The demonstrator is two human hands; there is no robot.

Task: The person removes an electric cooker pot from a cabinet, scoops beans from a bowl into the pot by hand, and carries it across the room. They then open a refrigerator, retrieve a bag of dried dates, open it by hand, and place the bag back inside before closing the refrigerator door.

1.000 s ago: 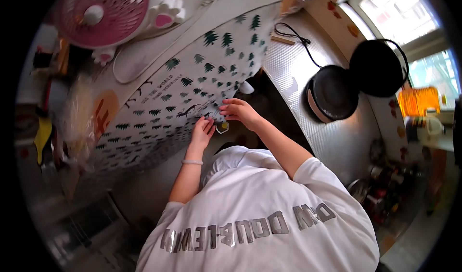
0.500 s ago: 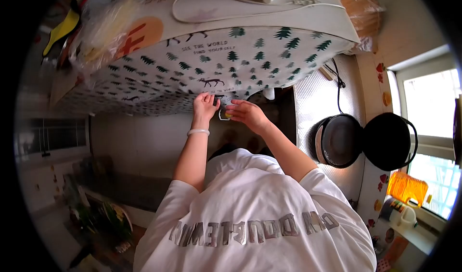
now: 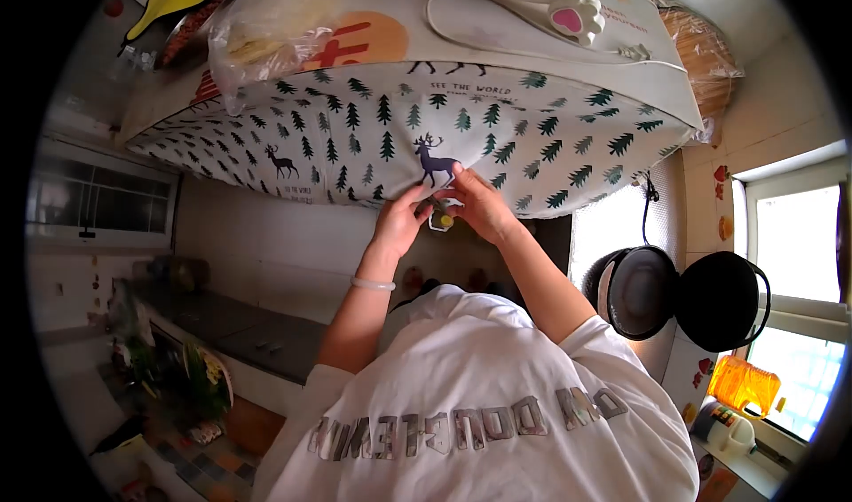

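A white tablecloth (image 3: 355,138) printed with green pine trees and dark deer hangs down the front of the surface ahead of me. My right hand (image 3: 482,205) grips its lower edge, the thumb lying over a large deer print and the fingers curled beneath. Beside it, my left hand (image 3: 401,222) has its fingers bent at the same hem, close to the right fingertips; it seems to pinch the cloth. Just under both hands shows a small yellow thing with a white rim (image 3: 442,221), too small to name.
On top lie a pink-and-white appliance with paw-shaped feet (image 3: 575,20), its white cord (image 3: 435,14) and a clear plastic bag (image 3: 266,40). To the right, an opened black electric pan (image 3: 648,293) stands on a metallic counter. Bottles, one holding orange liquid (image 3: 744,385), line the windowsill.
My view has shifted, so more of the tablecloth's front shows. My right hand has gone from beside the hem to gripping it, thumb on the deer. My left hand stays at the hem.
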